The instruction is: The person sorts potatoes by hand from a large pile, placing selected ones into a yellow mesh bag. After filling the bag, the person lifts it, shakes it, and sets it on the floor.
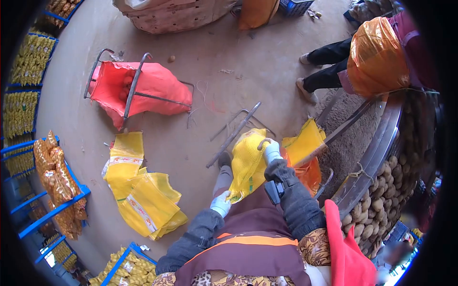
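Observation:
A yellow mesh sack (249,159) stands in front of me against a metal frame (234,134). My left hand (221,204), in a pale glove, is closed on the sack's near lower corner. Also gloved, my right hand (273,150) is closed at the sack's right upper edge, by a brown curved piece that looks like a hook end. The sack bulges at its far end; its contents are mostly hidden. More flat yellow sacks (303,141) lie just right of my right hand, over an orange sack (309,174).
A red sack (160,88) lies in a metal frame ahead left. Flat yellow sacks (145,200) are piled on the floor at left. A metal-edged bin (367,167) borders potatoes (377,205) at right. Another person (377,57) stands ahead right. Blue racks (52,209) hold filled bags.

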Demonstrator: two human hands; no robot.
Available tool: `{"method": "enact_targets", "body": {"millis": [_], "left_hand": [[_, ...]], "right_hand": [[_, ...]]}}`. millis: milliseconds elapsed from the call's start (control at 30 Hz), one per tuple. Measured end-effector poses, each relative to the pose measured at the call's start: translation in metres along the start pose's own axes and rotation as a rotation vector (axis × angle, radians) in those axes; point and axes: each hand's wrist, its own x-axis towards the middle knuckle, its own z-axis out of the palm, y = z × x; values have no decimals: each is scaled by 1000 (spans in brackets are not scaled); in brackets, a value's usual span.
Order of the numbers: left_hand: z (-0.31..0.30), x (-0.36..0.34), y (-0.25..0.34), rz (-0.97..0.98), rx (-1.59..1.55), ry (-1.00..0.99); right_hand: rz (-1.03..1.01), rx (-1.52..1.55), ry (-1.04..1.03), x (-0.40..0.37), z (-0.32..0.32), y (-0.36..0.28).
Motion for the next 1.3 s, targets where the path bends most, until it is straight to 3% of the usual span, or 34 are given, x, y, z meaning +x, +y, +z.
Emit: {"method": "enact_targets", "body": {"millis": [67, 167, 267, 333, 400, 433, 467, 533, 567, 600, 667, 700, 767, 800, 867, 1000, 1100, 1200, 1300], "left_hand": [[0, -21, -9, 11, -31, 48], [-15, -59, -14, -98, -188, 70], [-48, -101, 4, -60, -319, 141], [-68, -110, 5, -73, -242, 125], [-78, -109, -14, 58, 24, 153], [-80, -94, -41, 169, 151, 194], [-82, -78, -67, 188, 161, 174], [-86, -69, -79, -153, 292, 84], [-86, -69, -87, -6, 438, 149], [-88, -69, -94, -3, 445, 138], [-94, -79, -89, -190, 404, 11], [-94, -79, -97, -186, 409, 3], [-92, -79, -116, -145, 484, -2], [-87, -78, -119, -141, 486, -5], [-73, -71, -116, -334, 368, -59], [-56, -72, -98, -421, 240, -10], [-40, -69, -136, -387, 218, 64], [-26, -71, -149, -390, 248, 110], [-20, -66, -104, -486, 158, 81]], "right_hand": [[-39, -167, 36, -24, -6, 15], [201, -110, -60, -76, -27, 10], [152, -175, -178, -118, -42, 12], [135, -145, -207, -142, -37, 26], [59, -282, -221, -156, -23, 66], [173, -321, -308, -165, -19, 58], [140, -337, -352, -169, -10, 85], [249, -500, -408, -180, 17, 114], [313, -497, -443, -184, 27, 115], [350, -574, -527, -185, 37, 115], [197, -934, -867, -192, 38, 54], [204, -931, -860, -179, 36, 48], [169, -1014, -1142, -148, 29, 33], [153, -1036, -1053, -124, 18, 6], [-14, -1089, -587, -67, -11, -36], [-5, -1564, -218, 48, -99, -65], [48, -1893, -188, 120, -175, -29], [67, -1951, -276, 153, -220, 9], [147, -1995, -278, 162, -250, 47]]}}
